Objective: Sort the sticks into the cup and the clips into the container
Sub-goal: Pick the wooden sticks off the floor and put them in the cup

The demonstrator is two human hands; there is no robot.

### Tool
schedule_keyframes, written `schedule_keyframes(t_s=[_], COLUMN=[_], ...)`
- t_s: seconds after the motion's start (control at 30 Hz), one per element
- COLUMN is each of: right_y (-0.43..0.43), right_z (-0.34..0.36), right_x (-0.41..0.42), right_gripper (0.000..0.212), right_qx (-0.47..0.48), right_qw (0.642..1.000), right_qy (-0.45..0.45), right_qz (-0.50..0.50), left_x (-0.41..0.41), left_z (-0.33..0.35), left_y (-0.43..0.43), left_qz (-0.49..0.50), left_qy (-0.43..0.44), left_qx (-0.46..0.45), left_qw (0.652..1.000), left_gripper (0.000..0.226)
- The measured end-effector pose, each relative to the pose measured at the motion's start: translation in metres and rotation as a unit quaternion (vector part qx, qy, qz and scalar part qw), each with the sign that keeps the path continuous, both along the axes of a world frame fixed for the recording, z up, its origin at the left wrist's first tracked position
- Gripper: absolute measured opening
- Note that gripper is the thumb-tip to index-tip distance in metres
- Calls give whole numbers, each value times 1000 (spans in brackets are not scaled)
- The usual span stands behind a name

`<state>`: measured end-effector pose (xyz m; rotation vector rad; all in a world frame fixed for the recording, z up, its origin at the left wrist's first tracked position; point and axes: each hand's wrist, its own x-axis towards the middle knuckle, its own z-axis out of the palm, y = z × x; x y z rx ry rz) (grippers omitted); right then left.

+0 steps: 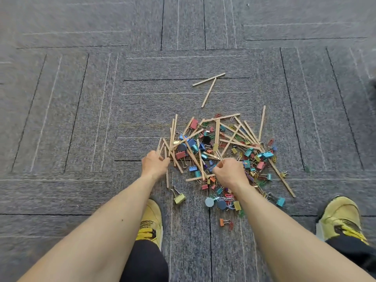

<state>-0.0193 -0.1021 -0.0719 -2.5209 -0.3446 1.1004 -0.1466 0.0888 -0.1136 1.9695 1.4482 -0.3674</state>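
Observation:
A heap of thin wooden sticks (234,137) mixed with colourful binder clips (260,157) and paper clips lies on the grey carpet. My left hand (154,164) is closed on a few sticks at the heap's left edge; they poke up past my fingers. My right hand (230,171) rests on the heap's near middle, fingers pinched on a stick. Two loose sticks (209,88) lie apart beyond the heap. A yellow binder clip (179,198) sits alone near my left foot. No cup or container is in view.
Grey carpet tiles (81,119) with line patterns cover the floor all round. My two yellow shoes, one at left (151,218) and one at right (339,216), stand close to the near side of the heap. A few stray clips (224,221) lie between them.

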Motion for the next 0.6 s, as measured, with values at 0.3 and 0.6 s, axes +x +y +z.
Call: schedule_keyframes(t_s=[0.3, 0.6], right_y=[45, 75], right_z=[-18, -16], right_x=[-2, -6], right_gripper=[34, 22], right_qx=[-56, -86], right_qw=[996, 980], right_qy=[-10, -95], right_qz=[66, 150], left_x=[8, 11], left_z=[-9, -10], left_y=[0, 8], left_qz=[51, -5], left_qy=[39, 70], left_qx=[6, 15], left_qw=[998, 997], left_gripper=[29, 18])
